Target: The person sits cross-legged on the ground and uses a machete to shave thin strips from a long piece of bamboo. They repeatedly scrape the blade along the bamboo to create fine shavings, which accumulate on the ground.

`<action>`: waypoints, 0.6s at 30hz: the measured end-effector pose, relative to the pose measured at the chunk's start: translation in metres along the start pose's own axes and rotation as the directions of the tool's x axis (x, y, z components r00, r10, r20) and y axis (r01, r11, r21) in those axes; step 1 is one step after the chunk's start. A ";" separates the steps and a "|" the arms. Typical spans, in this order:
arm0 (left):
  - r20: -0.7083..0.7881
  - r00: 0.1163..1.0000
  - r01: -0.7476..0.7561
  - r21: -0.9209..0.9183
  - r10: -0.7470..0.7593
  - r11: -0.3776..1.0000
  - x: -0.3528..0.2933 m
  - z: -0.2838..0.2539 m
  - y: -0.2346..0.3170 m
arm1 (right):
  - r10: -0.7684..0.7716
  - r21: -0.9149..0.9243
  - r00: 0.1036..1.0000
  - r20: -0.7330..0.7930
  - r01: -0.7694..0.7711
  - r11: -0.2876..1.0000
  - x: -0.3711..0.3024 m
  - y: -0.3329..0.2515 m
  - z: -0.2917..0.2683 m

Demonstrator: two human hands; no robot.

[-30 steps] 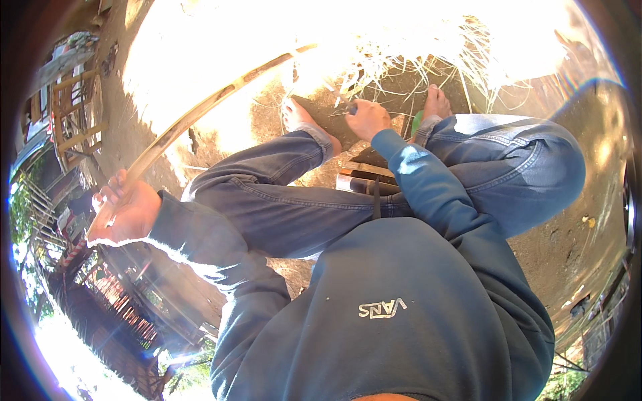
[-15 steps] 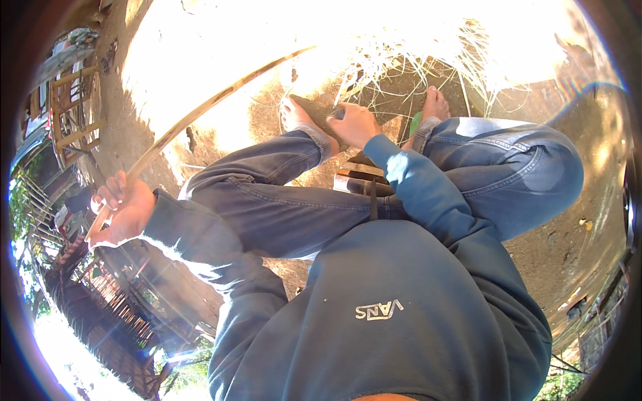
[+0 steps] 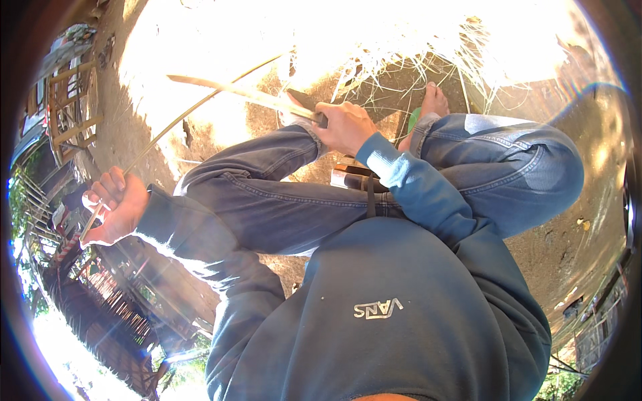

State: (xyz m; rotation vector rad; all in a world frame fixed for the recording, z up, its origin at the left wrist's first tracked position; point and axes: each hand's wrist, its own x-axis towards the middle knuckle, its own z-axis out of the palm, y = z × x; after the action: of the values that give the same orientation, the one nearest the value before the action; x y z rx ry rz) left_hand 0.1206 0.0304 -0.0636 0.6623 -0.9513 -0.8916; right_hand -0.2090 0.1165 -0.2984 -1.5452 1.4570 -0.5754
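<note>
My left hand (image 3: 115, 206), out at the left, is closed around one end of a long, thin strip (image 3: 177, 120), which looks like split bamboo. The strip slants up and away to the right, its narrow edge showing. Between my shins, my right hand (image 3: 348, 128) grips what looks like a long-bladed knife (image 3: 267, 100); a bit of dark handle shows at the fist. Its pale, sunlit blade points left and crosses the strip in view. Whether the two touch, I cannot tell.
My bent legs in jeans (image 3: 267, 194) and bare feet (image 3: 436, 100) frame the work. Pale, thin shavings (image 3: 428, 63) lie heaped beyond them. A brown wooden thing (image 3: 354, 175) with a dark strap sits between my thighs. At the far left stands a wooden frame (image 3: 70, 110).
The blade has swung out leftward from my right hand, across the strip. The strip has turned and now looks narrower. My left hand has shifted slightly left.
</note>
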 end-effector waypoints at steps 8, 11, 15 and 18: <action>-0.104 0.995 0.004 0.012 -0.003 1.000 -0.006 0.009 -0.002 | 0.090 -0.047 0.995 -0.034 -0.092 0.995 0.004 0.013 0.006; 0.007 1.000 0.014 -0.003 -0.014 1.000 -0.005 0.004 0.002 | 0.043 -0.060 0.998 -0.037 -0.045 0.997 0.003 0.003 0.004; -0.080 0.997 -0.004 0.003 0.004 1.000 -0.004 0.006 -0.001 | 0.203 -0.065 0.977 0.061 -0.199 0.978 0.010 0.025 0.004; -0.033 0.999 -0.009 0.012 0.010 1.000 -0.005 0.008 0.000 | 0.396 -0.111 0.917 0.045 -0.389 0.914 0.023 0.061 0.003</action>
State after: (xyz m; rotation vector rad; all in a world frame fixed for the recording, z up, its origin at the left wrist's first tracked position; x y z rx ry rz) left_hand 0.1122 0.0340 -0.0625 0.6804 -0.9303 -0.8647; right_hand -0.2344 0.1018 -0.3567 -1.2792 1.7077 -0.2113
